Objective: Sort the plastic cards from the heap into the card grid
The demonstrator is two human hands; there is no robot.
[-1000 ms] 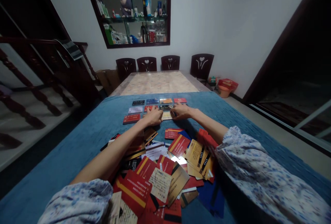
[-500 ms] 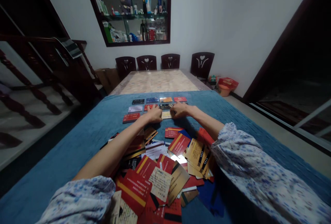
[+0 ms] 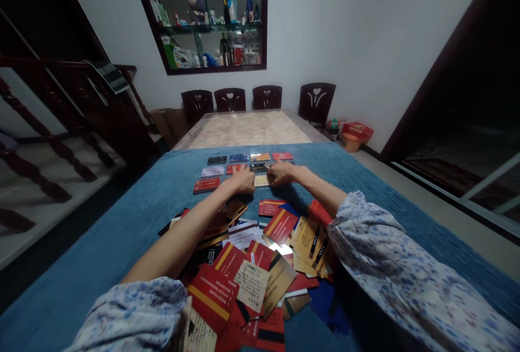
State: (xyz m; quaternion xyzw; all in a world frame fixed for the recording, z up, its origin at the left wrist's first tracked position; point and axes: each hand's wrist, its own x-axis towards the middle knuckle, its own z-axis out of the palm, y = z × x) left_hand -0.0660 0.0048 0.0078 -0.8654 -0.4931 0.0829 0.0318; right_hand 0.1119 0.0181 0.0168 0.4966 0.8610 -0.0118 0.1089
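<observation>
My left hand (image 3: 244, 180) and my right hand (image 3: 280, 174) are closed, fingers curled at the two ends of a pale yellow card (image 3: 261, 181) lying low over the blue cloth. Just beyond them are cards in rows: a black card (image 3: 217, 160), a blue card (image 3: 239, 158), an orange card (image 3: 260, 157) and a red card (image 3: 282, 156) at the back. A lilac card (image 3: 212, 171) and a dark card (image 3: 260, 167) lie in the middle row; my left fingers partly cover a red one. Another red card (image 3: 206, 185) lies left of my left hand.
A loose heap of overlapping cards, with a red-and-gold card (image 3: 214, 295) on it, spreads between my forearms. The blue cloth (image 3: 134, 233) covers the near part of the table (image 3: 247, 127). Chairs (image 3: 267, 96) stand at the far end, a wooden railing (image 3: 49, 146) to the left.
Both hands stay at the pale yellow card with almost no movement. My forearms and sleeves shift very slightly, along with a small change of the view.
</observation>
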